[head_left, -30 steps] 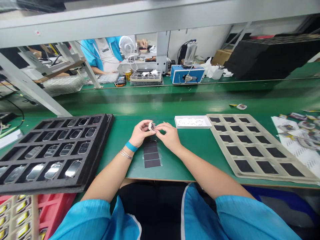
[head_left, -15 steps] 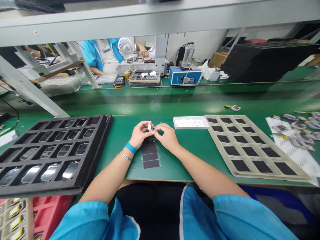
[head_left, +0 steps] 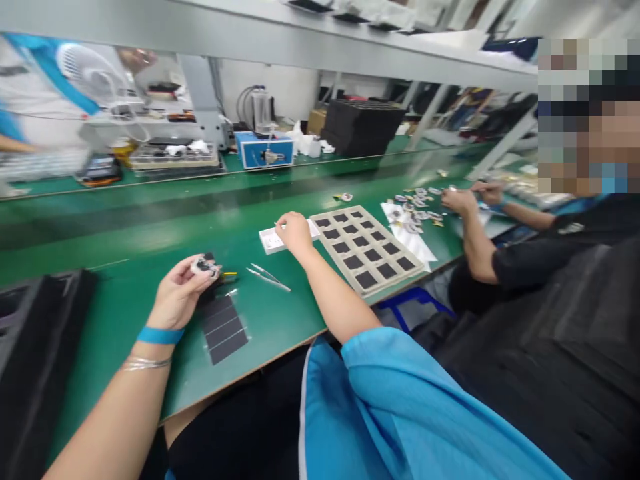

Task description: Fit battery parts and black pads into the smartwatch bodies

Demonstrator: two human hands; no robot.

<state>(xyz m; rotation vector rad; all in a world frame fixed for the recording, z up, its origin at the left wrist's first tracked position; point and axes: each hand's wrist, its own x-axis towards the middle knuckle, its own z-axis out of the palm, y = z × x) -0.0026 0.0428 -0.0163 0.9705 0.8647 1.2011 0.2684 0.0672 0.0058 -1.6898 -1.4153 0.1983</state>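
My left hand [head_left: 176, 288] is closed around a small white-and-black electronic part [head_left: 205, 266], held above the bench. A short yellow strip [head_left: 229, 273] shows just right of that part. My right hand [head_left: 296, 235] reaches over a shallow white tray [head_left: 271, 243] of tiny pieces, fingertips pinched together; whatever they grip is too small to make out. Between the hands, a pair of metal tweezers [head_left: 270, 278] lies on the green surface. Below my left hand a sheet of black rectangles [head_left: 223, 328] rests near the bench edge.
Right of the white tray sits a beige compartment tray [head_left: 345, 275] with black pads. Beyond it, loose small parts [head_left: 417, 207] lie on white paper, near a co-worker's hands [head_left: 463, 200]. A black foam tray [head_left: 65, 333] stands at left. A blue machine [head_left: 265, 152] is behind.
My hands have parted: the left keeps the electronic part, while the right has moved over to the white tray. The view has swung right, bringing the tweezers and a co-worker into sight.
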